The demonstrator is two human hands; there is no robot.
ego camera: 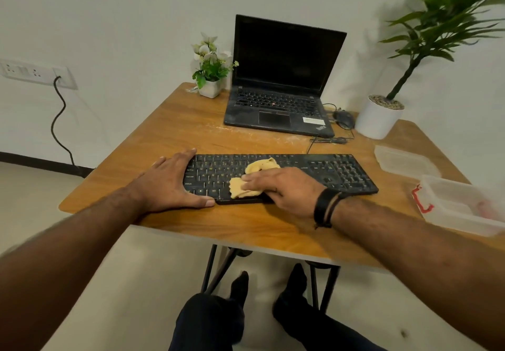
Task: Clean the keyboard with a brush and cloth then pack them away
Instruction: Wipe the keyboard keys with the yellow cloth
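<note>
A black keyboard [328,171] lies across the middle of the wooden table [175,121]. A yellow cloth [258,169] is crumpled on its left-centre keys. My right hand [284,186] lies flat on the cloth, fingers straight, pressing it onto the keys. My left hand [170,184] rests with spread fingers against the keyboard's left end, thumb along the front edge. A clear plastic box [461,205] with a red clip sits at the right table edge, its lid [401,159] lying behind it. No brush is visible.
An open black laptop [276,99] stands at the back, a mouse [344,119] and cable to its right. A small flower pot [210,88] is back left, a large white plant pot [378,117] back right. Whitish dust streaks lie before the laptop.
</note>
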